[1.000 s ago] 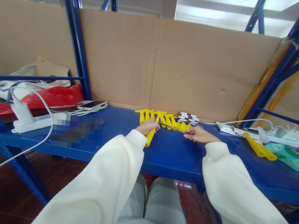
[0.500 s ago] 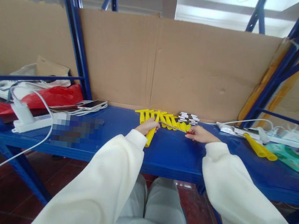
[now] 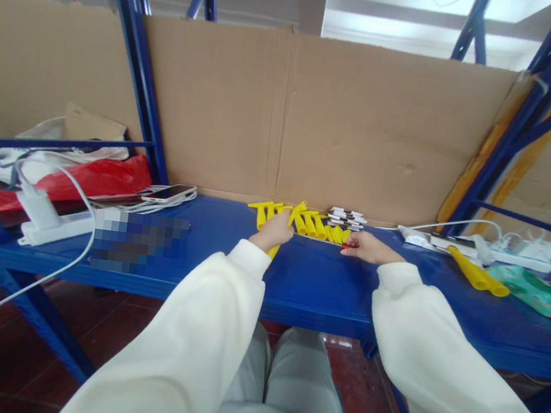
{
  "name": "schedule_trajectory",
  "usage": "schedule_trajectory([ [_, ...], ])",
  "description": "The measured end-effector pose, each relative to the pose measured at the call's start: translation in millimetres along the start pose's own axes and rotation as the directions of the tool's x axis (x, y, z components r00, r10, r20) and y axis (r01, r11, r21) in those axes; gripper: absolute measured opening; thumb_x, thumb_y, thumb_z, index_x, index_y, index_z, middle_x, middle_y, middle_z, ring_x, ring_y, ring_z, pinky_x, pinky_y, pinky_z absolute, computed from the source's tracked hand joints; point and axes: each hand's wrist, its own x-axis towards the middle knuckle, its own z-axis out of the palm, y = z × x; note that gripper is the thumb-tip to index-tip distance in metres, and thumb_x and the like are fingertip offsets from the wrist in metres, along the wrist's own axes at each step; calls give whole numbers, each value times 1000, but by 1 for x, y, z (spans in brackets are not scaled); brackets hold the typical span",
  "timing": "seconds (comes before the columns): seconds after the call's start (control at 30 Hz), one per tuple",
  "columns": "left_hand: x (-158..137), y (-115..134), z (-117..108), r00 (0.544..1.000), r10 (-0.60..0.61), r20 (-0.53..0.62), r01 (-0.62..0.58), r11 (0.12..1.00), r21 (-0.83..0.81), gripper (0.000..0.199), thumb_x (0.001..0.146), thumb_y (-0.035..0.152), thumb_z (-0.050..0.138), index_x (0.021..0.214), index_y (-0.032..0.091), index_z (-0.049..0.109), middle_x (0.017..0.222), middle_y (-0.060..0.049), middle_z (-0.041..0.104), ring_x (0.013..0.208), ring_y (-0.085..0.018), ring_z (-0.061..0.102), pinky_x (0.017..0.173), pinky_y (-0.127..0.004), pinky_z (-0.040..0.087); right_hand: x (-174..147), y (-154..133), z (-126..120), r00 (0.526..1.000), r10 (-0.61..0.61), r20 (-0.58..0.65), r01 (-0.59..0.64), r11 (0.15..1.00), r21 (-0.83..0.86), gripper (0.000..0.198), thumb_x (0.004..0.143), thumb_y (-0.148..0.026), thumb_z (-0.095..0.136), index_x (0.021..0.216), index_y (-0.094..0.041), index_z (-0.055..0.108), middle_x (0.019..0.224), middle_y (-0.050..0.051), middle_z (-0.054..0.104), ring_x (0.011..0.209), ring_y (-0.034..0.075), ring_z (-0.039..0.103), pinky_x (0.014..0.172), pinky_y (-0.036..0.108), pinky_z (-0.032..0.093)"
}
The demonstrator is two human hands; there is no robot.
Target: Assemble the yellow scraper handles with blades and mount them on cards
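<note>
My left hand (image 3: 274, 231) has its fingers closed around a yellow tapered plastic tube (image 3: 274, 252), whose wider end shows below the hand. In my right hand (image 3: 369, 248) is a thin metal tool with a red handle, which looks like a screwdriver (image 3: 320, 240). Its shaft points left toward my left hand, and the tip is hard to make out. Just behind lies a row of similar yellow tubes (image 3: 309, 224), several with crosspieces at the far end. Smaller yellow pieces (image 3: 337, 235) lie near my right fingertips.
White-and-dark small parts (image 3: 347, 218) are stacked by the cardboard wall (image 3: 365, 130). Two yellow cones (image 3: 478, 275) and a green packet (image 3: 536, 292) lie right. A power strip (image 3: 56, 228), a cable and a phone (image 3: 170, 193) are left. Blue posts (image 3: 147, 83) flank the shelf.
The tube in my left hand has tilted, and less of its lower end shows. The screwdriver's shaft has dropped nearer the shelf top. My right hand has hardly moved.
</note>
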Motion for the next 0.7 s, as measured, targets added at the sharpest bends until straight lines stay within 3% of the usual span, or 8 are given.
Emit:
schedule_trajectory([
  [0.17,-9,3,-2,995,86,53,-93,984,150,66,86,5,55,149,22,47,124,-16,68,125,-33,58,108,-40,38,1,0,0,1000,-10,26,11,1000,-24,28,73,-45,76,69,-21,62,68,2,67,69,20,62,66,30,49],
  [0.4,-13,1,9,957,230,176,-265,940,214,54,88,4,52,136,28,62,122,-15,63,118,-35,61,106,-45,41,2,1,3,999,-11,30,12,1000,-17,21,76,-39,75,78,-20,69,79,6,73,79,23,68,77,34,54],
  [0.57,-11,-2,15,947,251,200,-292,932,216,51,91,7,53,135,29,63,123,-15,61,119,-34,61,106,-43,42,2,1,3,999,20,35,-20,1000,-6,9,79,-28,72,85,-21,74,96,9,77,92,26,71,89,38,55],
  [0.7,-11,-2,16,949,225,219,-274,934,229,48,93,14,54,139,28,61,119,-15,63,119,-33,62,104,-40,44,7,7,2,1000,20,8,-20,1000,0,12,85,-25,65,86,-22,77,99,8,79,95,25,71,92,37,54],
])
